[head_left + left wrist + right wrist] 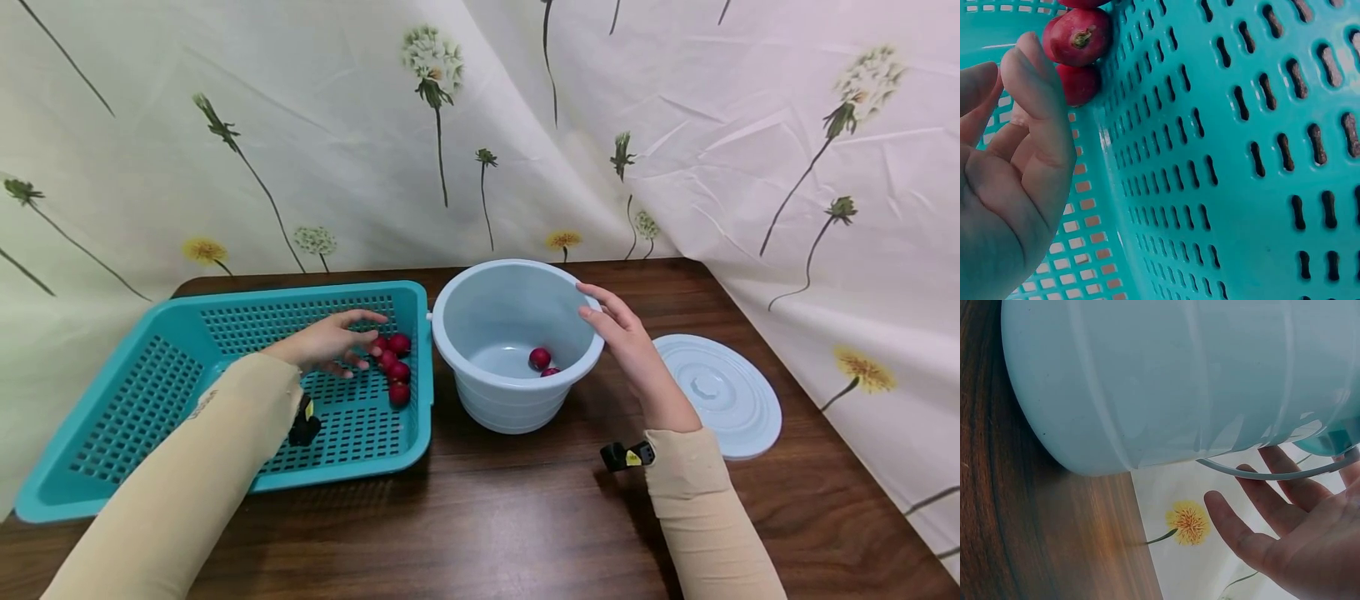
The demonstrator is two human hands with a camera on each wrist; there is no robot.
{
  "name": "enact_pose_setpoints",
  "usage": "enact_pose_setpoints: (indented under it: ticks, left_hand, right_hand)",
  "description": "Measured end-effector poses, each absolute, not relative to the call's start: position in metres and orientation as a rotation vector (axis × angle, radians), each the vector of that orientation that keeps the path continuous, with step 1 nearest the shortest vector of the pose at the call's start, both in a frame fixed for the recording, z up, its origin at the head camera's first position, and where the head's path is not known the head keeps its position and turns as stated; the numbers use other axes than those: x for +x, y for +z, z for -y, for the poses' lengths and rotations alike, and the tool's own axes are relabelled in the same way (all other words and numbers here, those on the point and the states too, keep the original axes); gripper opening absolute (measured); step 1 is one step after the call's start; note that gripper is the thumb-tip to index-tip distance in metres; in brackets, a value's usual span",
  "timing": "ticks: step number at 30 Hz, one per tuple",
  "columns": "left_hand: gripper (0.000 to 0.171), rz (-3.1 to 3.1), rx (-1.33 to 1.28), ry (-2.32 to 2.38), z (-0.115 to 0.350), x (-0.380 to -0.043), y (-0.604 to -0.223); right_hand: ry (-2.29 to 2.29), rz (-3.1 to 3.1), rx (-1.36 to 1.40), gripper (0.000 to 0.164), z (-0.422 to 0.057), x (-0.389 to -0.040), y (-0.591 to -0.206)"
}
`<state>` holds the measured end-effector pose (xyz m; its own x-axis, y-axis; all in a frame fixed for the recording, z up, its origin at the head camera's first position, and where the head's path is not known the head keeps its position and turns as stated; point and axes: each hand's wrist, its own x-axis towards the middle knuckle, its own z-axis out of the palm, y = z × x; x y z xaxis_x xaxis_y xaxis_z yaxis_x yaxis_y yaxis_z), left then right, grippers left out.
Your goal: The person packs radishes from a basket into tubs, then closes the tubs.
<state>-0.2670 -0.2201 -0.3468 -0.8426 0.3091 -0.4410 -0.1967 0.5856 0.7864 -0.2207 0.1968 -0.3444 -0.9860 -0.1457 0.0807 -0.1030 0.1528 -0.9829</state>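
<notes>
My left hand (333, 340) is inside the teal plastic basket (417, 417), its fingers loosely bent and holding nothing. Just beside its fingertips several red radishes (400, 372) lie along the basket's right side. In the left wrist view, one radish (1082, 37) shows its stem end past the fingers. My right hand (626, 337) holds the right rim of a pale blue bucket (513, 404), thumb over the edge. Other fingers (1241, 540) spread outside the bucket, near its thin handle (1272, 475). On the bucket's floor lie two radishes (540, 359), one partly hidden by the rim.
A round pale blue lid (716, 396) lies on the dark wooden table (495, 517), right of the bucket. Basket and bucket stand side by side, almost touching. Behind the table hangs a white cloth (337, 125) printed with dandelions.
</notes>
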Motion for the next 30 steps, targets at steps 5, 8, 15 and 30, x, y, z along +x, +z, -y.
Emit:
enact_pose_setpoints:
  ticks: [5, 8, 15, 30]
  left_hand:
    - [0.052, -2.236, 0.047, 1.213, 0.219, -0.269, -0.349]
    - [0.053, -2.223, 0.034, 1.213, 0.219, -0.270, -0.350]
    - [0.056, -2.200, 0.018, 1.217, 0.222, -0.269, -0.354]
    - [0.058, -2.206, -0.024, 1.128, 0.223, -0.268, -0.358]
  right_hand:
    - [-2.004, -2.360, -0.250, 0.050, -0.197, -0.221, -0.345]
    - [-2.003, -2.359, -0.246, 0.050, -0.197, -0.221, -0.344]
    - [-2.004, -2.358, -0.244, 0.051, -0.196, -0.221, -0.344]
    - [-1.999, -2.366, -0.268, 0.050, -0.197, -0.222, -0.344]
